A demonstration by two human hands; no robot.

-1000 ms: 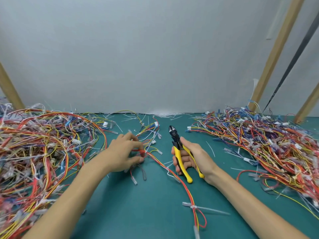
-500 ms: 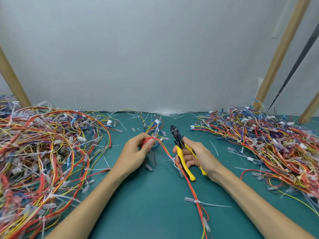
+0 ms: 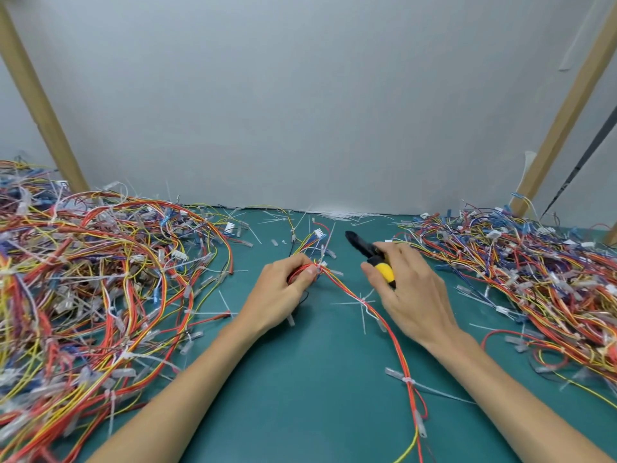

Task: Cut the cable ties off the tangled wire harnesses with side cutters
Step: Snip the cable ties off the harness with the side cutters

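My left hand point(image 3: 283, 294) pinches a red, orange and yellow wire harness point(image 3: 394, 335) at a white cable tie point(image 3: 322, 262) near the middle of the green table. The harness trails toward me past a second cable tie point(image 3: 364, 304). My right hand point(image 3: 410, 289) grips the yellow-handled side cutters point(image 3: 370, 253), palm down. Their black jaws point up and left, a short way right of the pinched tie and apart from it. I cannot tell if the jaws are open.
A large pile of tangled harnesses point(image 3: 93, 289) fills the left side, another pile point(image 3: 527, 272) the right. Cut tie scraps point(image 3: 347, 215) lie along the back edge by the grey wall. Wooden posts point(image 3: 36, 95) stand at both back corners. A further cable tie point(image 3: 409, 380) sits on the harness lower down.
My right hand has rolled palm down over the cutters, hiding the handles, and the jaws swung left toward the tie. My left hand keeps its pinch on the harness.
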